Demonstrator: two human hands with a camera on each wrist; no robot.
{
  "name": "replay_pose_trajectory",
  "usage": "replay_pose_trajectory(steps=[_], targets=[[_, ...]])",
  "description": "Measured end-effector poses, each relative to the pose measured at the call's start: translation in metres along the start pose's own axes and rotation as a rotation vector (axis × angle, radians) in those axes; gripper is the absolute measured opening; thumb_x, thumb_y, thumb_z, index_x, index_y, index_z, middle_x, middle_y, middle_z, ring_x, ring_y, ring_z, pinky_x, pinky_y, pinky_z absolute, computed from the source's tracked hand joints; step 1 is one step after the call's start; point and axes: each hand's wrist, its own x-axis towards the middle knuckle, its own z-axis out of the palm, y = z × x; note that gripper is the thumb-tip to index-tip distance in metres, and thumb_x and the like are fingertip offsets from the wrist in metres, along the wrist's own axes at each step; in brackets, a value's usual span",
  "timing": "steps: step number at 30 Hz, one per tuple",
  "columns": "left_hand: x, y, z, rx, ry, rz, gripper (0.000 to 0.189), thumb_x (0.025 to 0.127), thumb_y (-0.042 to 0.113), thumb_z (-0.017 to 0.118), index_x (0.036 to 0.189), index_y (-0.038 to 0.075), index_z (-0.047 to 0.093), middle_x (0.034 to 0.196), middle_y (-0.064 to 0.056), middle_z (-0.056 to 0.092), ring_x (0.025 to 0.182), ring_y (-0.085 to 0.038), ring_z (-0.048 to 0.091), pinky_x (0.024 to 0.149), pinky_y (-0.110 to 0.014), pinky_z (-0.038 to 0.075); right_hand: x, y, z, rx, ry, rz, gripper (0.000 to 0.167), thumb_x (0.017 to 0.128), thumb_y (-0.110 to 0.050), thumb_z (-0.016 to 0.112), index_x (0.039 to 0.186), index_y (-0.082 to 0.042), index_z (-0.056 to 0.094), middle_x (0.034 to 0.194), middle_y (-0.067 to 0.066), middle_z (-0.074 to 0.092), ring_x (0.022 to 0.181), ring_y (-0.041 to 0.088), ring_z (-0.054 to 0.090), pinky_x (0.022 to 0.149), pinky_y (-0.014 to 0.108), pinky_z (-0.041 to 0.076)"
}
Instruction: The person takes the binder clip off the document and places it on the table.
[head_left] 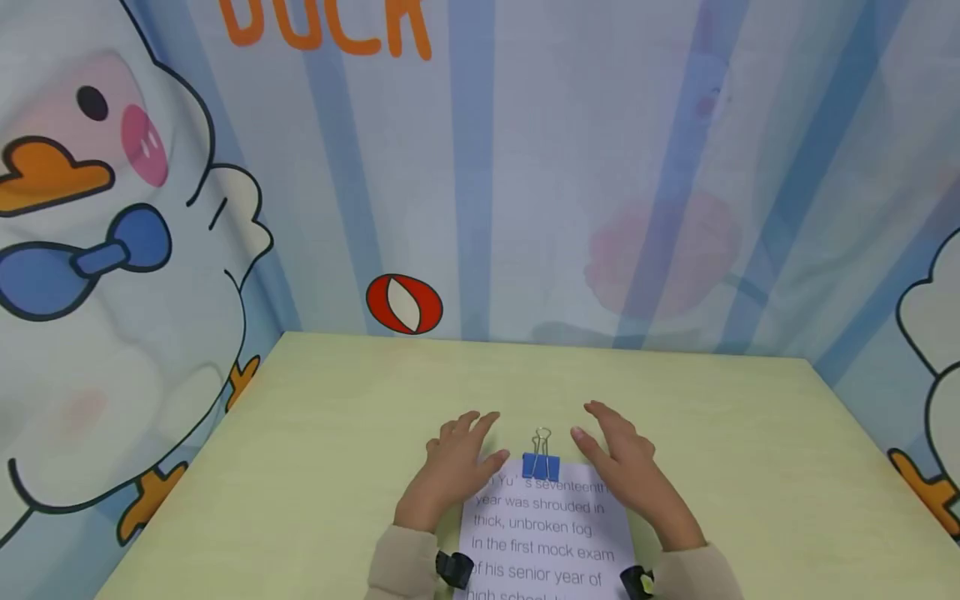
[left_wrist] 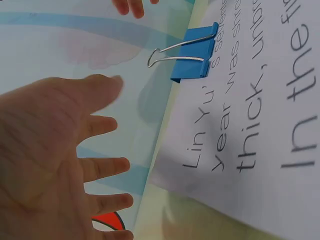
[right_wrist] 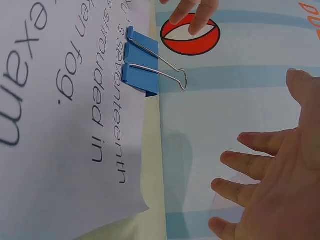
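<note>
A stack of white printed paper (head_left: 547, 533) lies on the pale yellow-green table (head_left: 315, 433), near its front edge. A blue binder clip (head_left: 541, 463) with silver wire handles is clamped on the paper's far edge. My left hand (head_left: 457, 467) hovers just left of the clip with its fingers spread and straight, holding nothing. On the other side of the clip my right hand (head_left: 618, 458) is also open with nothing in it. The left wrist view shows the clip (left_wrist: 192, 55) and the paper (left_wrist: 250, 125) beside my open palm (left_wrist: 50, 160). The right wrist view shows the clip (right_wrist: 142, 65) and my right hand (right_wrist: 270, 175).
A cloth backdrop with cartoon ducks (head_left: 112, 250), blue stripes and a red and white ball (head_left: 404, 304) surrounds the table on three sides. Black wrist straps (head_left: 453, 568) sit on both of my sleeves.
</note>
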Motion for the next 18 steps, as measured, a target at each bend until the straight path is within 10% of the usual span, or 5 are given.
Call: replay_pose_trajectory(steps=[18], targets=[[0.001,0.006,0.012,0.046,-0.063,0.023,0.057,0.088,0.018,0.076,0.141,0.012,0.057,0.144,-0.015,0.052,0.132,-0.042,0.044,0.103,-0.066,0.033,0.004,0.000,0.023,0.082,-0.055,0.101,0.066,0.107,-0.043,0.043,0.153,0.003,0.033,0.157,0.029,0.031,0.146,0.050,0.024,0.111,0.073,0.012]])
